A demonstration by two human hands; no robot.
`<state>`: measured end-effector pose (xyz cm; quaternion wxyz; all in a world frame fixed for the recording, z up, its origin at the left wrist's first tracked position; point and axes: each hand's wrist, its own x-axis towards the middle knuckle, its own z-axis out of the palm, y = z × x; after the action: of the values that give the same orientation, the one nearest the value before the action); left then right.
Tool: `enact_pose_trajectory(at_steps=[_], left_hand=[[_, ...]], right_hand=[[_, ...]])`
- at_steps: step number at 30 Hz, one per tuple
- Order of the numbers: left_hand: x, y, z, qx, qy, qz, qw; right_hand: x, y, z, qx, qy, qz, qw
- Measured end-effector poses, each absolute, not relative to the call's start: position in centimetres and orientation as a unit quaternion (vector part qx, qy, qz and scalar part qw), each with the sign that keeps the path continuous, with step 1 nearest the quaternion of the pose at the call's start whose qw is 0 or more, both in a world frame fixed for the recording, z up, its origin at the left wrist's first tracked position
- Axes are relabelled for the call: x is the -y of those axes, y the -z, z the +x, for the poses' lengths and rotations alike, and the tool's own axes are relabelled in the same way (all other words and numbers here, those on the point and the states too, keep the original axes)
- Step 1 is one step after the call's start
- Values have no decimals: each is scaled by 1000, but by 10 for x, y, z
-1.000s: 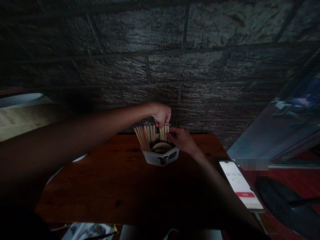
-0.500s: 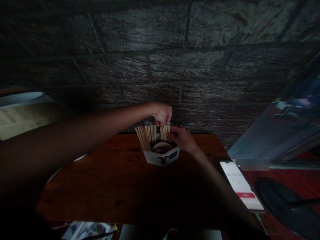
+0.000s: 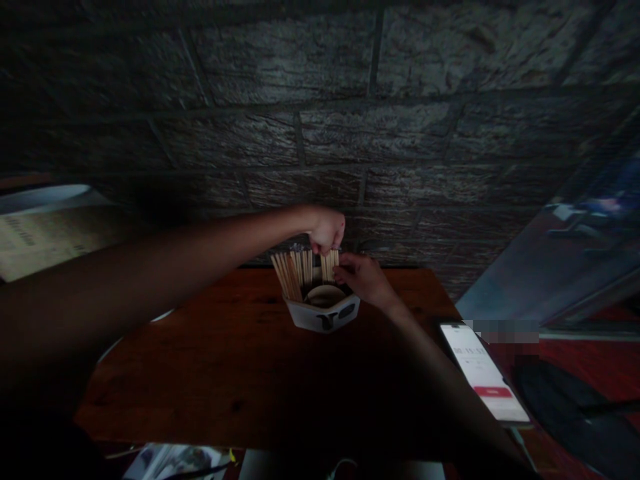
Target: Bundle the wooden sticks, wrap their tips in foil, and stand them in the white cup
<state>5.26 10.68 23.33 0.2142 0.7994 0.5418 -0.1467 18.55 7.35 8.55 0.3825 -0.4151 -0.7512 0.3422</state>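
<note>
A white box (image 3: 320,320) with dark marks on its front stands on the wooden table, close to the wall. Wrapped chopsticks (image 3: 287,275) lean upright in its left and back parts, and a round pale tub (image 3: 325,295) sits inside it. My left hand (image 3: 327,231) reaches over from the left, fingers closed on the tops of a bunch of chopsticks (image 3: 329,268) at the back right. From the right, my right hand (image 3: 369,279) is closed against the side of that same bunch. Its fingertips are partly hidden.
Right of the box, a lit phone (image 3: 483,373) lies at the edge of the table (image 3: 190,387). A stone-block wall (image 3: 330,133) rises behind. A printed bag or box (image 3: 40,233) is at the left, and a round black base (image 3: 580,407) stands on the red floor.
Almost nothing differs. Both hands stay on the same bunch of chopsticks, and the view has shifted very slightly.
</note>
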Motion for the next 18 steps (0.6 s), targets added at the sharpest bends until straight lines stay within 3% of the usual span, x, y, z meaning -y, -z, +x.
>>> enact_pose_trajectory(at_steps=[10,18], left_hand=[[-106,-234,54,-525,167,813,188],[-109,-233,52,-507,167,815,224]], right_hand=[[-73,-86,186,760,-334,-406,381],[-71,-90,187,761,-326,-423,369]])
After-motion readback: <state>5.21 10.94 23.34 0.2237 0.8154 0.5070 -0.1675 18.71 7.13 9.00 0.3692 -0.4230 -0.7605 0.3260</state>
